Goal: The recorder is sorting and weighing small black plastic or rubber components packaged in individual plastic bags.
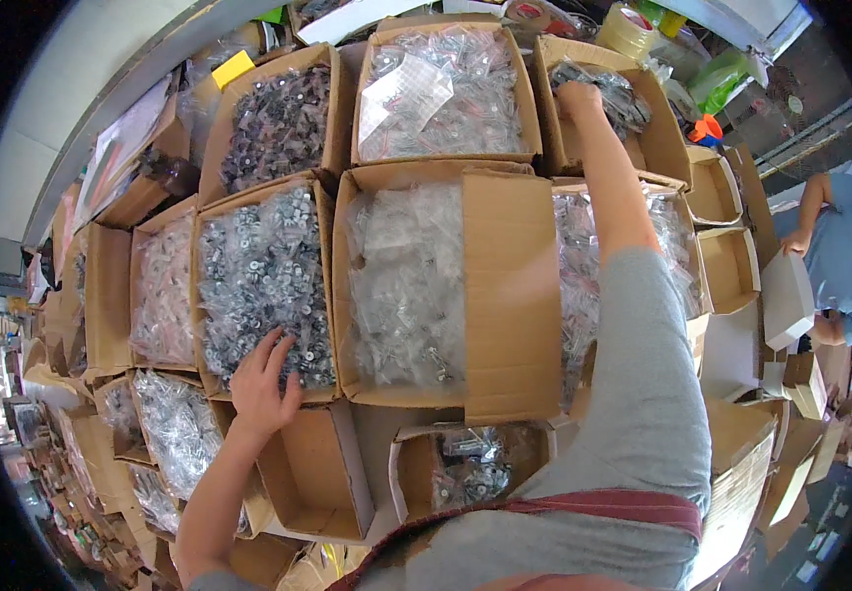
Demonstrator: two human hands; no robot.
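My left hand (263,384) rests with fingers spread on small clear bags of silver and dark round parts (266,266), at the near edge of their cardboard box. It holds nothing. My right arm stretches far forward, and my right hand (578,98) is inside the far right cardboard box (667,138). Its fingers are curled at a clear plastic bag of dark grey parts (618,94); the fingertips are partly hidden. Bare cardboard shows in the near part of that box.
Around these stand open boxes of bagged parts: dark pieces (283,123), clear bags under a white sheet (408,94), and a middle box with a folded flap (511,295). Near me are a bare cardboard box (312,473) and a partly filled one (406,473). A co-worker (835,236) holds a white box at right.
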